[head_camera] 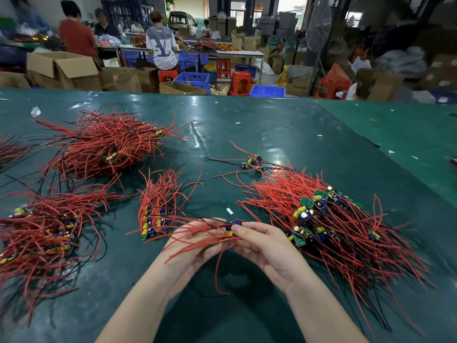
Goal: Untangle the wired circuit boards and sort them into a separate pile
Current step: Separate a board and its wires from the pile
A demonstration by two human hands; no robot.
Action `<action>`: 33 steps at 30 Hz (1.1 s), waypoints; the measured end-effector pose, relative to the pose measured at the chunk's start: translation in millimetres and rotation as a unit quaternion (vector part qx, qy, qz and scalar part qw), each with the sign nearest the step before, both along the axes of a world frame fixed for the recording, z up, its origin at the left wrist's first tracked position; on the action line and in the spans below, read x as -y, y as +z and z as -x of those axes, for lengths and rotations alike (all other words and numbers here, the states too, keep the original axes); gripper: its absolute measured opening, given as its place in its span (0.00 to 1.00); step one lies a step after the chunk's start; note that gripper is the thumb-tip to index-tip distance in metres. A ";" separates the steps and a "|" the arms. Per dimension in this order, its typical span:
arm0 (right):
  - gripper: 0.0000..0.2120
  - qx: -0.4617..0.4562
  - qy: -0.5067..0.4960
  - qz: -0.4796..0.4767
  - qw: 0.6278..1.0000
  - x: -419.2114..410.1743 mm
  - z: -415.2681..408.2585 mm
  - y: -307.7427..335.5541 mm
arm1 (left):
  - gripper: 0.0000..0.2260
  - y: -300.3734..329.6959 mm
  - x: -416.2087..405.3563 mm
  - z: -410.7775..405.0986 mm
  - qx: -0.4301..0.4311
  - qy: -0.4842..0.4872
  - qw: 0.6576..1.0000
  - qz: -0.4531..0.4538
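Mid-sort: the right hand [265, 246] pinches a small capacitor-studded circuit board [231, 227], the left hand [195, 240] curls round its red wires [197, 237], left of the tangled heap [333, 219]. Next, probably, drawing wires free.

Looks to me like a small electronics assembly workshop / warehouse floor. I'm at a long bench w/ green plastic sheet [284, 125], heaps of red-wired circuit boards [329, 219] spread over it. Behind: other workers [162, 43] at more benches w/ similar wire piles, red plastic stools [239, 82], blue crates [193, 79], open cardboard boxes [64, 69] stacked about, a pedestal fan [317, 28], a van [181, 21] parked inside at the back.
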State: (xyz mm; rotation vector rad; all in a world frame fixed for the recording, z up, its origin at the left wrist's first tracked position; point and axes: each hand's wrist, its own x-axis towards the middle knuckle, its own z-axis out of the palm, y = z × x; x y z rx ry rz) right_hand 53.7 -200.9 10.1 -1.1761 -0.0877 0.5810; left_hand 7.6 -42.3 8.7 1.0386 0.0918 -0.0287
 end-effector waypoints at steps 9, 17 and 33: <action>0.08 0.003 0.038 -0.005 0.999 5.9 -2.4 3.4 | 0.11 -1.0 -4.3 -1.9 -0.011 0.010 1.000 -0.010; 0.07 -0.059 0.033 -0.029 0.997 4.7 -2.7 5.0 | 0.10 -1.9 -5.6 -2.4 -0.019 0.003 1.000 0.003; 0.09 -0.122 -0.091 -0.097 0.984 6.7 -8.0 10.9 | 0.08 -2.4 -7.2 -7.9 -0.012 0.151 0.984 -0.099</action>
